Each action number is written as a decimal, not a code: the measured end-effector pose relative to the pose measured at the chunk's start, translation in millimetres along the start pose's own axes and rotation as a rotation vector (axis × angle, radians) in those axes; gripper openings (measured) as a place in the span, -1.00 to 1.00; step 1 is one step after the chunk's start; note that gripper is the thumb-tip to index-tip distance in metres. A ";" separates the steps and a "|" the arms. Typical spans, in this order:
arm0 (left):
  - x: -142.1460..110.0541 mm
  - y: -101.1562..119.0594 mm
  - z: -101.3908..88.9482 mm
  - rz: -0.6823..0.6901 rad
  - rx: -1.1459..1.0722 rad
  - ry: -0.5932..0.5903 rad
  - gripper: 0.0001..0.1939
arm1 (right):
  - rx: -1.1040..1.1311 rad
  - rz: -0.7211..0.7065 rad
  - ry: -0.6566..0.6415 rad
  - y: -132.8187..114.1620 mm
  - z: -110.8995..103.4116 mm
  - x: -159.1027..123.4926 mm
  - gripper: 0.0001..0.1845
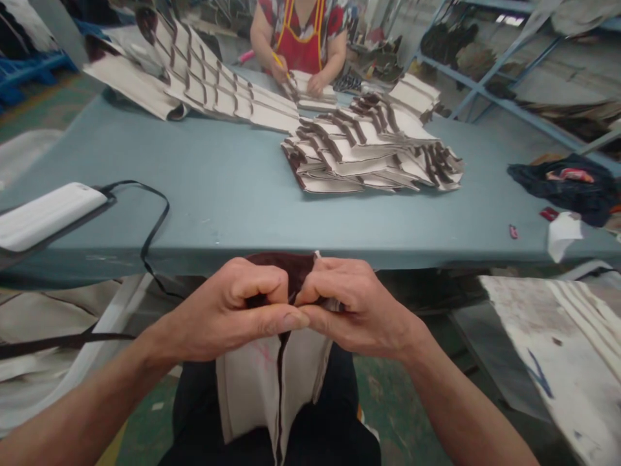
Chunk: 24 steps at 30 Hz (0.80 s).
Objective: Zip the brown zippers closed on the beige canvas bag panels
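Both my hands grip the top of a cream fabric piece with dark brown lining (252,388), held over my lap just in front of the table edge. My left hand (252,307) has its fingers curled into the brown upper part, with its thumb stretched along the near side. Closed on the same upper edge, my right hand (344,301) meets the left at the thumb tips. Below them the cream panels hang down, split by a dark seam, with a faint pink mark on the left panel. My fingertips are hidden inside the folds.
Across the blue-green table (218,213) lie a pile of cream and brown pieces (373,149) and a long overlapping row (208,84). A co-worker (303,45) handles pieces opposite. At left is a white device with a black strap (53,213); at right, a dark bag (567,188).
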<state>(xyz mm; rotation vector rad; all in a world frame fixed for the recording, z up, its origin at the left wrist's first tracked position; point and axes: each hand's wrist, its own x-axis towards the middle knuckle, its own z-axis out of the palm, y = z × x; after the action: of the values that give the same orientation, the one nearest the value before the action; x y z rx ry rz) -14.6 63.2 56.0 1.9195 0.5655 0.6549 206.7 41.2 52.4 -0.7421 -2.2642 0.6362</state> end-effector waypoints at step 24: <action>-11.8 -11.4 -15.7 0.199 0.193 0.048 -0.72 | 0.173 0.049 0.075 -3.5 -24.4 -8.1 -0.54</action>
<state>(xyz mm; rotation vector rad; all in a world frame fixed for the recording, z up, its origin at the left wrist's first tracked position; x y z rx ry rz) -34.9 70.6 49.0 2.1646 0.4859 0.7992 228.0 39.1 67.1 -0.7250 -2.0976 0.8029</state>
